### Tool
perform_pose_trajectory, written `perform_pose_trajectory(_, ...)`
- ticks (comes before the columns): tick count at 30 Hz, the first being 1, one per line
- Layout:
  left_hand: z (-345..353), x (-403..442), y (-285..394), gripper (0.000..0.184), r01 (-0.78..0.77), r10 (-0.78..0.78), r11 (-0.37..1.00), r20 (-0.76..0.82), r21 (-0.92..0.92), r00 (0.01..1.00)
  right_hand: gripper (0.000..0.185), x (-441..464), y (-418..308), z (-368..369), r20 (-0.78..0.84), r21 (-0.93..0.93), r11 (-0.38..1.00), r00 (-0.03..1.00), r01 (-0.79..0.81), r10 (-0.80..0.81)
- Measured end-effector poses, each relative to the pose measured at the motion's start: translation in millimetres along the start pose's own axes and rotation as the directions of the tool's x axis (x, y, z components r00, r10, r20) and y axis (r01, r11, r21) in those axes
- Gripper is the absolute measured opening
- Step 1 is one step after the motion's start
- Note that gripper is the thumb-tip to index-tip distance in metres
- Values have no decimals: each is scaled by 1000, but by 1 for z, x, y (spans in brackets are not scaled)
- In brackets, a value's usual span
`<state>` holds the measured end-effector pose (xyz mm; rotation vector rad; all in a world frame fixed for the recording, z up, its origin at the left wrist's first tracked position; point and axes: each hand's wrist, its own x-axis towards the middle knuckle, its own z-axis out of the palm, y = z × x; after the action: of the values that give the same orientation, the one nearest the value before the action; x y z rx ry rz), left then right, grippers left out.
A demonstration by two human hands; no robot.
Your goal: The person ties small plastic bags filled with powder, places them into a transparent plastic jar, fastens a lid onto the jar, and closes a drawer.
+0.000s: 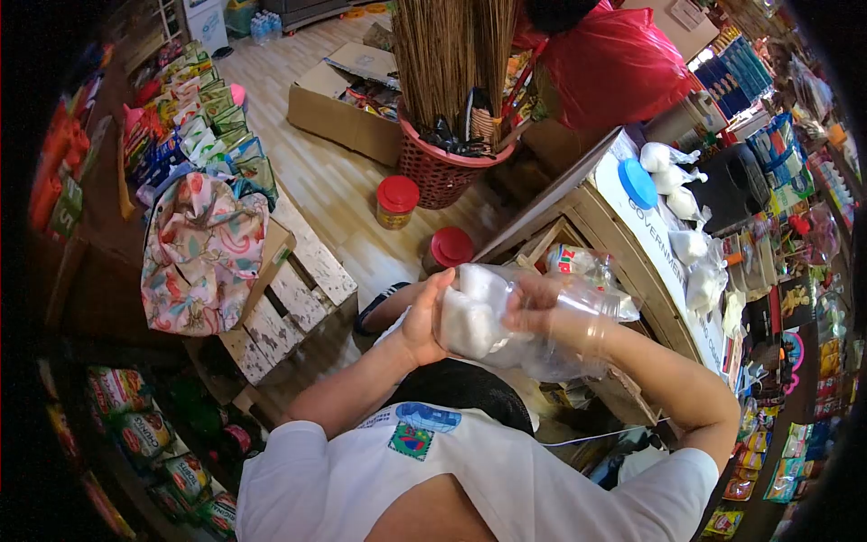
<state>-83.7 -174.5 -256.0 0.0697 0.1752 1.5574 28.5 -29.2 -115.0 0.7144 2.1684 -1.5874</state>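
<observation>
Brooms (452, 63) in red basket (447, 176) ahead, red-lidded tub (396, 203) near. Blue lid (638, 183), white packets (691, 244) on stand (607, 181) at right. Clear jar (539, 359) sideways over lap (459, 387), white bundles (473, 316) inside. Left hand (424, 322) cupped round base; right hand (533, 305) blurred, apparently inside jar, grip unclear.

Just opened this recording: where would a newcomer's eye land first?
Probably on the clear jar near the centre, with white bundles inside, steadied by the left hand while the right hand is inside it. Next, perhaps the bulging red bag at upper right, then the flower-patterned bag at left.
</observation>
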Motion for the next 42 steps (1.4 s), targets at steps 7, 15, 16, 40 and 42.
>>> perform_pose_trajectory(7, 6, 6, -8, 70, 12, -11, 1000, -49, 14, 999, 18, 6, 5, 9, 293, -109, 981, 948, 163, -125)
perform_pose_trajectory(15, 4, -7, 0, 70, 65, -68, 997, -93, -38, 993, 26, 3, 10, -5, 474, -140, 902, 827, 409, -302)
perform_pose_trajectory(16, 3, -6, -2, 73, 34, -35, 999, -108, -11, 994, 28, 3, 7, 1, 474, -165, 855, 800, 492, -369)
perform_pose_trajectory(40, 21, -8, -4, 95, -34, 64, 990, 215, -140, 975, 40, -79, 58, -219, -622, -775, 91, 728, -626, -288)
perform_pose_trajectory(42, 14, -6, -2, 95, -50, 64, 997, 241, -67, 969, 29, -73, 61, -228, -584, -805, 123, 740, -580, -333)
